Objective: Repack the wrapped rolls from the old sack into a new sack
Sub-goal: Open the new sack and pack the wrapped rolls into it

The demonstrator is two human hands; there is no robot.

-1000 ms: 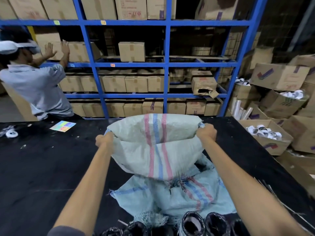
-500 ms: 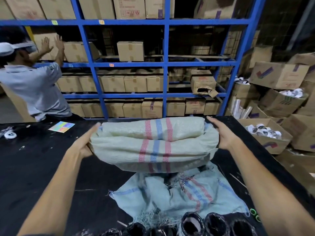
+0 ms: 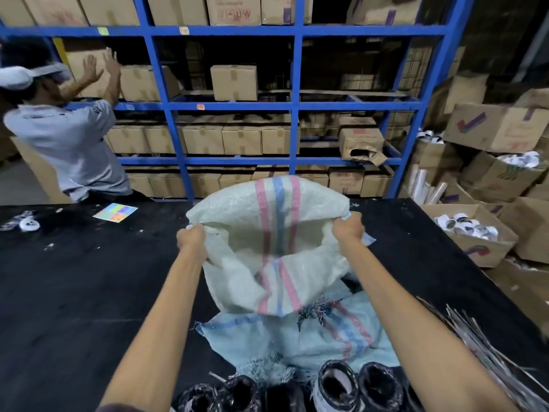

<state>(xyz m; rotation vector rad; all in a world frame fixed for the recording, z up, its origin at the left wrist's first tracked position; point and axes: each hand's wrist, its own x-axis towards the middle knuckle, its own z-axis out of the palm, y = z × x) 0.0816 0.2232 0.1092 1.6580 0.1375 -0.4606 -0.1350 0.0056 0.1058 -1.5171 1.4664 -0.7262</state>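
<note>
At the far left, a second person was seen with both palms against a box on the blue rack, much as half a second earlier, and a coloured card lay on the black worktop.

The change was found in the new sack. Half a second before, it had been bunched low between two flat, open palms. Now the left hand was closed in a fist on the left rim of the mouth, and its grip was wrapped round the woven cloth. The sack had been lifted and spread, so that its mouth was held wide and its pale inside could be looked into. No roll could be seen in it. The right hand was likewise clenched on the right rim.

Just below the raised sack, the old sack was spread limp on the worktop, its frayed end toward the camera. The wrapped rolls, dark and standing on end, were lined up at the near edge, just beside that end and outside both sacks.

It was judged that the new sack had been made ready and that filling had not yet begun. One hand would have to be freed for the rolls.

Open cartons were stacked at the far right.
</note>
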